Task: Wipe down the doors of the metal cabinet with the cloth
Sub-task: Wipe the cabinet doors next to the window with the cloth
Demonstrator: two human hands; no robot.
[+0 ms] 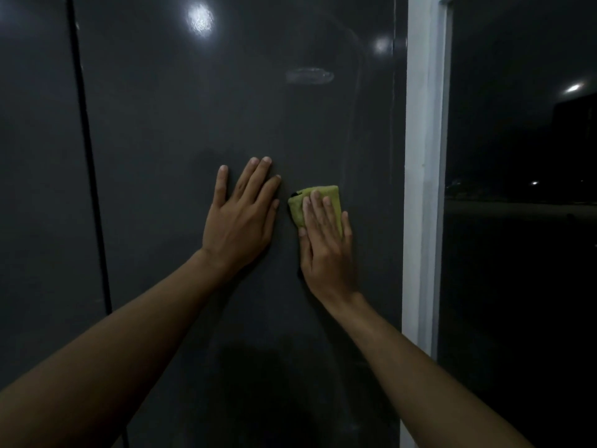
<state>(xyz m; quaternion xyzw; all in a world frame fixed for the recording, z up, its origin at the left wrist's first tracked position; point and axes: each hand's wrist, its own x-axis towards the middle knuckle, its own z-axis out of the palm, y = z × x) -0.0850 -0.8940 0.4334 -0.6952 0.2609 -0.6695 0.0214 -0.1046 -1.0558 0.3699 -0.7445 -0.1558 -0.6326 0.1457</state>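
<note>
My right hand [326, 244] presses the cloth [318, 202] flat on the door [193, 124]; left hand [242, 215] lies open beside it; I read no writing.

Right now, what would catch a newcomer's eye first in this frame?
The yellow-green cloth, pressed flat under the right hand against the dark cabinet door. Beside it, the left hand rests open on the door. Above them sits a pale smear.
</note>
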